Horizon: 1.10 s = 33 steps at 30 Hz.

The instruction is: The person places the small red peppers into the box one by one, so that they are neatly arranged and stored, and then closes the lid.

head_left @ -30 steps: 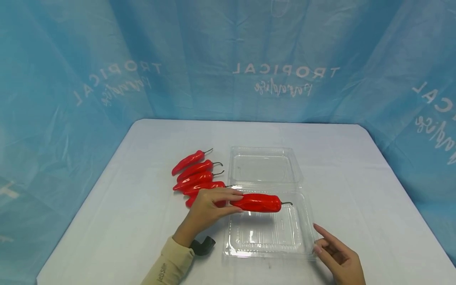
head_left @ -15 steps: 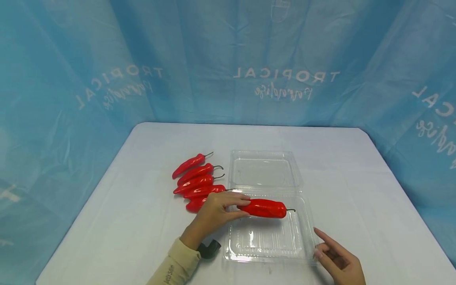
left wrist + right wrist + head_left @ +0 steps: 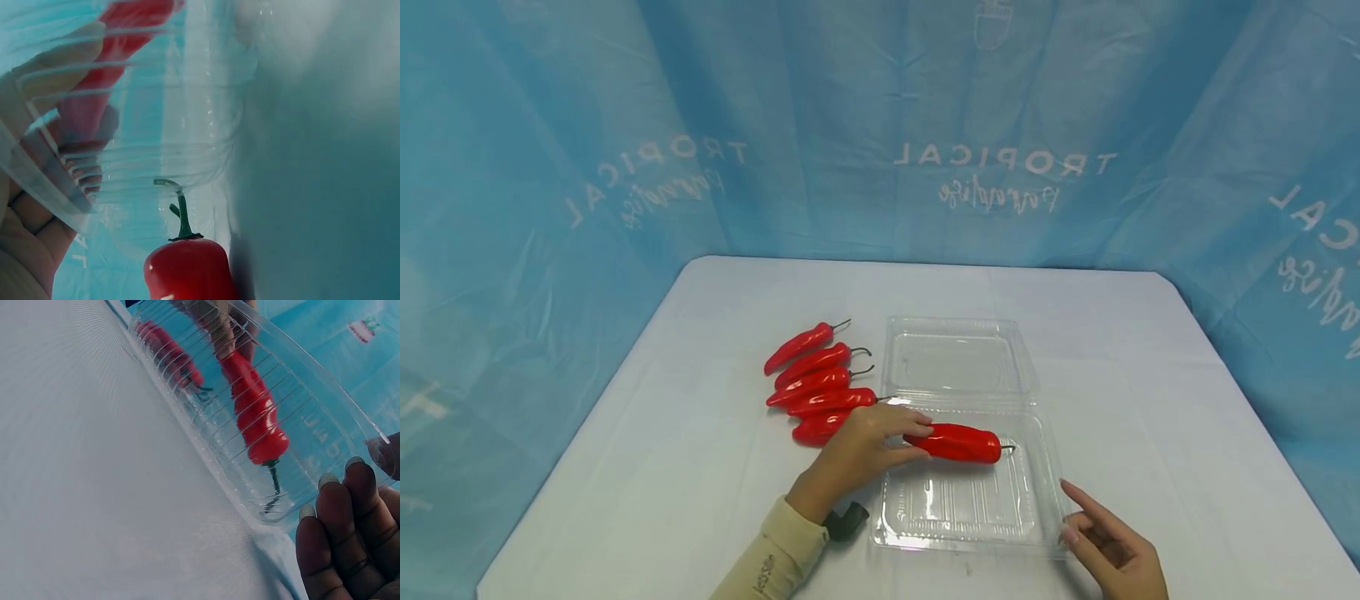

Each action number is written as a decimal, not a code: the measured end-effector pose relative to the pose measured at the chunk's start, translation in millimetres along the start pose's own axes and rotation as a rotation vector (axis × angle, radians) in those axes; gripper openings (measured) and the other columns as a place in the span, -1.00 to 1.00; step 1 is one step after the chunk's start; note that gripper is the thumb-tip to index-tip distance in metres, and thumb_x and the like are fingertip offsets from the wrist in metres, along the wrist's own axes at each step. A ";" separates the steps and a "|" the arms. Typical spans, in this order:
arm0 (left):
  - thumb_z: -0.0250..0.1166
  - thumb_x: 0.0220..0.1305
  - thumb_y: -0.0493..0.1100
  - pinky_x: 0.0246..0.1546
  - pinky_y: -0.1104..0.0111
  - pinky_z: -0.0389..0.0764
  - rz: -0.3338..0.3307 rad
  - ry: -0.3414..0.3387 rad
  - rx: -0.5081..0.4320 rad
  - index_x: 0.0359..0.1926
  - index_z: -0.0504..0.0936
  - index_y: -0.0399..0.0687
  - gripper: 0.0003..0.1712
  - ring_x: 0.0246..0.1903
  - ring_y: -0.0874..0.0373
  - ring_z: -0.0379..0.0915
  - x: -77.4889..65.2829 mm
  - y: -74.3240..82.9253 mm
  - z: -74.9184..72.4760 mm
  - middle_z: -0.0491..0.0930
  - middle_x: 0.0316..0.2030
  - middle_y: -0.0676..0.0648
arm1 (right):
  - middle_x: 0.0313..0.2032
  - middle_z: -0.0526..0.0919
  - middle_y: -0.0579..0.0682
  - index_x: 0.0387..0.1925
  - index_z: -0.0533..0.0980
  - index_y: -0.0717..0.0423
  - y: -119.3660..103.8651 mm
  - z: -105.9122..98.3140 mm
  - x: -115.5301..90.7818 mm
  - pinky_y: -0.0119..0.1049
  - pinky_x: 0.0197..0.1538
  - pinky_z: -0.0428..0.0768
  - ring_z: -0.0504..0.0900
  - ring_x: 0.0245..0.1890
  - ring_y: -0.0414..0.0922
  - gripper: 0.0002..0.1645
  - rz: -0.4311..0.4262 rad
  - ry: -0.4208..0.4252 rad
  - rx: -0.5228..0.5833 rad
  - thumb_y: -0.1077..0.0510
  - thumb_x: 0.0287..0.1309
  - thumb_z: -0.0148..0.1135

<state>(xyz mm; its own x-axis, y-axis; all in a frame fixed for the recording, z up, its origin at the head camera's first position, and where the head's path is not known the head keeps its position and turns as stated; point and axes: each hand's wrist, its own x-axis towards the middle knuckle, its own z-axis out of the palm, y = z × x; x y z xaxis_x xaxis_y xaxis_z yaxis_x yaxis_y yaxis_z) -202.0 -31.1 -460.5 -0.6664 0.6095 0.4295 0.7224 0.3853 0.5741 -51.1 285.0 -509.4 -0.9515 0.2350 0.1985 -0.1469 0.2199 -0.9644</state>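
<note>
My left hand [image 3: 868,446] pinches a red chili pepper [image 3: 962,443] by its tapered end, its green stem pointing right. That pepper is over the front half of a clear plastic clamshell box [image 3: 955,521]. In the left wrist view, the pinched pepper [image 3: 125,44] shows through the box's ribbed wall. My right hand [image 3: 1112,537] is at the box's right rim, its index fingertip and thumb against the edge and its other fingers bent loosely. The right wrist view has the right-hand fingers [image 3: 337,515] close to the box corner, with the held pepper [image 3: 255,409] hanging beyond the clear wall.
Several more red chili peppers [image 3: 808,385] lie in a slanted row left of the box, the nearest partly behind my left hand. The box's lid [image 3: 951,358] lies folded back. A white-covered table [image 3: 662,467] carries everything, with a blue curtain [image 3: 850,125] around it.
My left hand has shifted right and slightly nearer, bringing the chili pepper lower over the box. The right hand keeps its place at the rim.
</note>
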 end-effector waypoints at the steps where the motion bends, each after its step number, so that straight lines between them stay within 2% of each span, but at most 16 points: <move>1: 0.61 0.09 -0.10 0.07 0.39 0.63 0.007 -0.007 0.022 0.07 0.78 0.00 -0.52 0.03 0.24 0.67 0.2 0.8 0.0 0.74 0.01 0.08 | -0.38 0.68 0.20 0.24 0.46 0.51 0.0 -0.1 -0.1 -0.43 -0.31 0.67 0.67 -0.43 -0.19 -0.48 -0.003 -0.001 -0.007 0.53 0.23 0.26; 6: 0.63 0.07 -0.06 0.05 0.38 0.65 0.046 -0.052 0.155 0.05 0.78 0.00 -0.51 -0.04 0.21 0.70 2.5 5.4 -0.4 0.76 -0.03 0.05 | -0.39 0.68 0.19 0.24 0.46 0.51 -0.4 0.2 -0.4 -0.42 -0.32 0.67 0.67 -0.44 -0.19 -0.48 -0.003 -0.001 -0.034 0.52 0.24 0.25; 11: 0.62 0.07 0.01 0.02 0.42 0.65 0.044 -0.099 0.268 0.03 0.78 0.00 -0.51 -0.13 0.24 0.71 7.0 8.0 -0.3 0.77 -0.09 0.07 | -0.39 0.68 0.18 0.24 0.47 0.49 -0.4 1.1 -0.8 -0.41 -0.33 0.67 0.67 -0.45 -0.18 -0.48 0.010 0.006 -0.049 0.51 0.24 0.26; 19: 0.62 0.08 -0.01 -0.08 0.45 0.67 -0.022 -0.180 0.359 -0.06 0.78 -0.02 -0.59 -0.27 0.25 0.67 14.6 16.7 0.1 0.78 -0.23 0.07 | -0.39 0.68 0.16 0.23 0.47 0.49 0.2 0.8 -0.7 -0.43 -0.32 0.67 0.66 -0.44 -0.19 -0.48 -0.009 0.000 -0.015 0.54 0.22 0.25; 26: 0.63 0.06 0.01 -0.09 0.43 0.68 -0.080 -0.261 0.447 -0.10 0.79 -0.02 -0.60 -0.29 0.23 0.69 22.6 24.2 1.0 0.79 -0.28 0.07 | -0.38 0.68 0.18 0.25 0.48 0.45 -0.8 -1.6 1.3 -0.40 -0.36 0.66 0.64 -0.47 -0.18 -0.48 0.022 -0.006 -0.023 0.50 0.24 0.27; 33: 0.64 0.04 -0.03 -0.12 0.45 0.67 -0.092 -0.323 0.488 -0.09 0.80 -0.01 -0.61 -0.32 0.23 0.69 30.1 28.7 3.0 0.79 -0.30 0.07 | -0.38 0.69 0.19 0.25 0.47 0.47 -0.6 -4.3 2.0 -0.40 -0.39 0.64 0.61 -0.50 -0.15 -0.48 0.015 -0.017 0.003 0.51 0.24 0.26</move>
<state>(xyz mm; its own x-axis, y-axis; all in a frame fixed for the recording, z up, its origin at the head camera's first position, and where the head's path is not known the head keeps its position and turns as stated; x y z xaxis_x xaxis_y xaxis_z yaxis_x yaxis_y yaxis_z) -200.7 0.4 -433.2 -0.6955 0.7092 0.1152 0.7168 0.6740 0.1786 -51.8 289.4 -507.7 -0.9580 0.2223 0.1810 -0.1333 0.2138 -0.9677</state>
